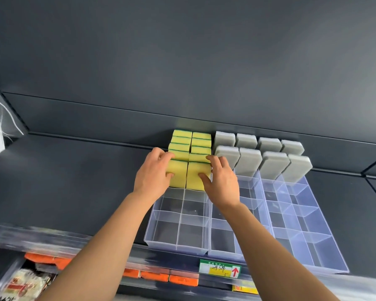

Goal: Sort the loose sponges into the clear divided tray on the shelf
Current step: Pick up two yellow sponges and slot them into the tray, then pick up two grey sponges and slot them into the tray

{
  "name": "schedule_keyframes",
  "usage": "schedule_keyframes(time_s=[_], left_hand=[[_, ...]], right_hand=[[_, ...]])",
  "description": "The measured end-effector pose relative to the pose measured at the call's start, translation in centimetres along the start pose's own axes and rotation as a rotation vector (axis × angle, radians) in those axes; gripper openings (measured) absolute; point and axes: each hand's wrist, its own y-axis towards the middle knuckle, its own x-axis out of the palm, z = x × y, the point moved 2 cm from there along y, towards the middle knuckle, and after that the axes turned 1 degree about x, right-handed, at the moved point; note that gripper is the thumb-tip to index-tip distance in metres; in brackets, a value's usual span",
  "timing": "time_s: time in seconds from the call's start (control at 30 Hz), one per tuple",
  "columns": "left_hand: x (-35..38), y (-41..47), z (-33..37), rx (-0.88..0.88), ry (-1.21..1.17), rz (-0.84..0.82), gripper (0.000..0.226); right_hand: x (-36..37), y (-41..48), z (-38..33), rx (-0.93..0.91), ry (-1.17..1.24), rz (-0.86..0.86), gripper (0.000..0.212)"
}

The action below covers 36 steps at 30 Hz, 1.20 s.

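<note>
While the left grip (153, 172) and right grip (221, 181) each pinched one of the front sponges (179, 178), seemingly thumb on face and fingers over top, both stood upright just ahead, in adjoining tray (176, 246) cells.

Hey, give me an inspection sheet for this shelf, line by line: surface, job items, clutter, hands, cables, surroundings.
Surface: dark shelf carrying the tray.
Job's things: clear divided tray, front compartments empty; yellow sponges upright in two rear-left columns; grey sponges upright in two rows to their right.
Clutter: nothing seen.
Hands: left hand and right hand each grip a front yellow sponge, fingers over its top.
Cables: thin white strands at far left.
Surroundings: price label on the shelf edge; orange packs below.
</note>
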Motion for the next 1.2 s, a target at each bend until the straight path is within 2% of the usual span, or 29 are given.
schedule_keyframes(time_s=[0.17,0.43,0.73,1.2], left_hand=[[-0.5,-0.3,0.9,0.073,0.049,0.028,0.050],[-0.6,-0.3,6.1,0.351,0.142,0.057,0.043],[3.5,-1.2,16.4,0.578,0.181,-0.047,0.044],[11.0,-7.2,35.5,0.738,0.135,-0.140,0.035]], right_hand=[[-0.5,-0.7,-0.1,0.026,-0.077,-0.004,0.053],[-4.1,-3.1,2.2,0.059,-0.254,0.070,0.047],[-10.9,-8.9,9.9,0.240,-0.440,0.124,0.047],[-23.0,-21.1,23.6,0.461,-0.541,0.109,0.043]])
